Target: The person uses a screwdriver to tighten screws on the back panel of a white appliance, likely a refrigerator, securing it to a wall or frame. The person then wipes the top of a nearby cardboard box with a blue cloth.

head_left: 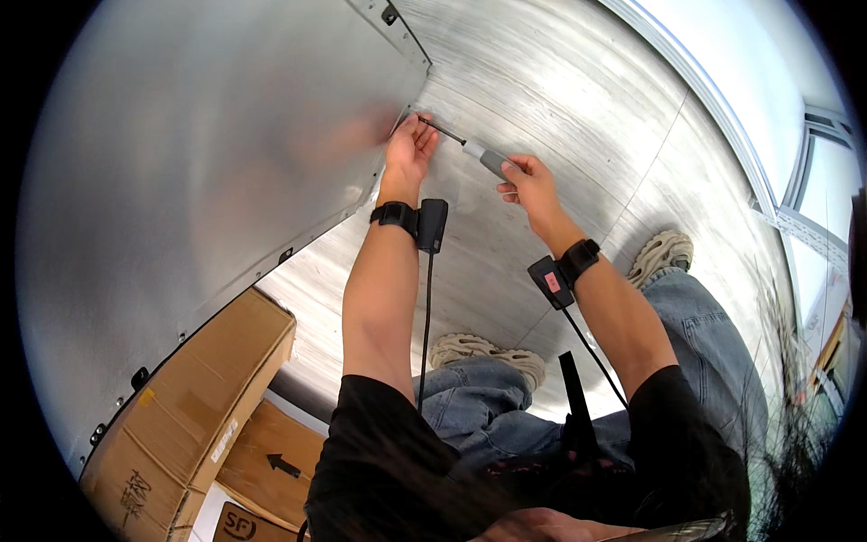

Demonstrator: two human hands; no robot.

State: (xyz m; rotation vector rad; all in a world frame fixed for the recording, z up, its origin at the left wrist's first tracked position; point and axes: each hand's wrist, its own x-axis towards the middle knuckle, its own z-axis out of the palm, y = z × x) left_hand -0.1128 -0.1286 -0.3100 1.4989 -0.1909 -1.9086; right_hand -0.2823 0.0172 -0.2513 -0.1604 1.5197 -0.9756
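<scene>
screwdriver tip: hidden behind left-hand fingers | cardboard boxes: cut off

One wide fisheye view looks down from the person's head, close over both forearms that enter from the lower edge. It faces forward and down at a metal panel just beyond the left hand and right hand; straight edges bend toward the rim.
</scene>
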